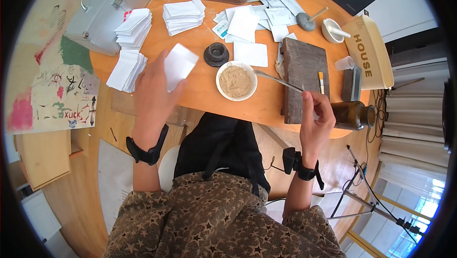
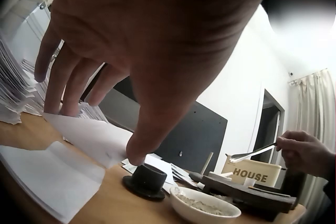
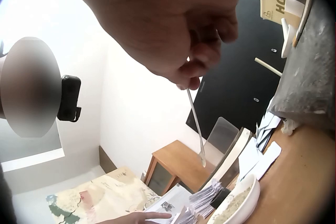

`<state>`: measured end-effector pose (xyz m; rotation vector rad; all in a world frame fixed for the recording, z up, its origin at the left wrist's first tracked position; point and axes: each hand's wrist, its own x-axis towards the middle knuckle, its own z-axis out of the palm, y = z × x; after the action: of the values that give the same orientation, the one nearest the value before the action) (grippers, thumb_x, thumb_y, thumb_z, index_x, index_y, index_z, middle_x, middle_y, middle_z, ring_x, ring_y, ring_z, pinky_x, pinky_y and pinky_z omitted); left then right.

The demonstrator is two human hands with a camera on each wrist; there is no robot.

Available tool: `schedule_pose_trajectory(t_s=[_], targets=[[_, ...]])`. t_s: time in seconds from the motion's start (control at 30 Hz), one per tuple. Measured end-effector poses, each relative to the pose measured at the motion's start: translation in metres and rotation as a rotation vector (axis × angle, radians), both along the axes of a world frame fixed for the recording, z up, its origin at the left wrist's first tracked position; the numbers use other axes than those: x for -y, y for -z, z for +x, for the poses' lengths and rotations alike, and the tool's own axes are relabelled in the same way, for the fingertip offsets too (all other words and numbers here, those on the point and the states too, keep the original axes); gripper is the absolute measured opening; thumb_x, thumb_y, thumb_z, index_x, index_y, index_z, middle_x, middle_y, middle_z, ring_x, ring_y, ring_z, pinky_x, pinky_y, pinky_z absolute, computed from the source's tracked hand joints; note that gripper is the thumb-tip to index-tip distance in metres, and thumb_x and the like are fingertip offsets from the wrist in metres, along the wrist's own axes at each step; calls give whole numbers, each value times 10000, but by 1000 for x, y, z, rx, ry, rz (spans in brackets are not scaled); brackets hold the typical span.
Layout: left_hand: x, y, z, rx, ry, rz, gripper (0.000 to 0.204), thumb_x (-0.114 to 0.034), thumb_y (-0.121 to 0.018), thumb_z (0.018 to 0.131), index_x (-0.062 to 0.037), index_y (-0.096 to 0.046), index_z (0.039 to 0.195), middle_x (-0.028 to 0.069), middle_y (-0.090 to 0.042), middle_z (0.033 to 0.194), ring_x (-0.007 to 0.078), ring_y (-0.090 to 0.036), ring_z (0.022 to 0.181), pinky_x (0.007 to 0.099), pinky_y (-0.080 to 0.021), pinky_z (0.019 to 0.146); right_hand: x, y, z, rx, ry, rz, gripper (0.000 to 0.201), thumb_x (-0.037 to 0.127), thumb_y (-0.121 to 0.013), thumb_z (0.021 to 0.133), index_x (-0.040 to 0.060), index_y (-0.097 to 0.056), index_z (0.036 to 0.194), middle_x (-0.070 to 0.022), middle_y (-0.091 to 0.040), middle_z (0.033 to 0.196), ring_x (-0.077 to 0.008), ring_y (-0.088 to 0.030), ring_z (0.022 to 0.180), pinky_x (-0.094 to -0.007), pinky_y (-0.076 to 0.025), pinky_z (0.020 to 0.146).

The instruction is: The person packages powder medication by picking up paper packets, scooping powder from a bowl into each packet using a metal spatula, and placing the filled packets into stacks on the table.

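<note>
My left hand [image 1: 154, 91] holds a white paper packet [image 1: 181, 64] between thumb and fingers, just left of the bowl. In the left wrist view the thumb presses one edge of the packet [image 2: 86, 137], with the fingertips at the other side. My right hand [image 1: 318, 115] pinches the handle of a thin metal spoon [image 1: 281, 81]. The spoon's tip lies over the right rim of a white bowl [image 1: 238, 99] in the head view. Beige powder [image 1: 235, 81] fills much of the bowl. A black stopper-like piece [image 1: 216, 54] stands behind it.
Stacks of white packets [image 1: 133, 29] stand left and back, near a metal case [image 1: 107, 13]. To the right are a dark wooden board [image 1: 304, 63], a brown bottle [image 1: 350, 115], a mortar [image 1: 331, 32] and a HOUSE box [image 1: 364, 48]. Flat sachets [image 1: 278, 15] lie behind.
</note>
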<state>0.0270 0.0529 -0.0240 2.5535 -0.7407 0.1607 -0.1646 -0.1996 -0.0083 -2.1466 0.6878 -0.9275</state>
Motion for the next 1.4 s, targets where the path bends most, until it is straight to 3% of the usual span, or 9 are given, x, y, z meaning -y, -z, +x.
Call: schedule_pose_trajectory(t_s=[0.17,0.37,0.57,0.77,1.4], targets=[[-15,-1,-8,-99,-146,130,683,-232,-798,831,-49,-501,1419,172,-661,1246,316,-637,1142,449,-449,1020,-8,3,1,-87,-4,60,134,108,-722,958,-19,-691,931,-32,-612,716,-75,-521,645,-235,-419,579],[-14,12,-9,-76,-181,232,682,-266,-810,829,-57,-517,1407,173,-683,1202,311,-664,1103,474,-443,1023,-11,3,1,-105,-45,65,130,100,-716,962,-23,-690,930,-30,-610,704,-71,-510,625,-236,-405,561],[-7,24,-6,38,-147,268,685,-295,-816,825,-38,-531,1393,169,-689,1209,332,-664,1112,519,-399,1069,-11,7,2,-103,-57,110,131,98,-713,963,-28,-696,934,-44,-626,704,-73,-527,634,-230,-422,578],[-8,27,-6,-46,-156,240,697,-287,-821,816,-32,-529,1395,171,-671,1251,340,-634,1163,512,-368,1102,-11,8,4,-120,-46,108,134,98,-713,960,-32,-698,930,-47,-627,696,-73,-524,635,-234,-427,582],[-9,19,-8,-39,-102,233,683,-234,-812,820,-48,-511,1403,141,-605,1366,326,-565,1259,507,-366,1115,-9,26,24,-169,-66,142,147,116,-722,949,-21,-682,913,-76,-611,677,-100,-478,587,-271,-390,528]])
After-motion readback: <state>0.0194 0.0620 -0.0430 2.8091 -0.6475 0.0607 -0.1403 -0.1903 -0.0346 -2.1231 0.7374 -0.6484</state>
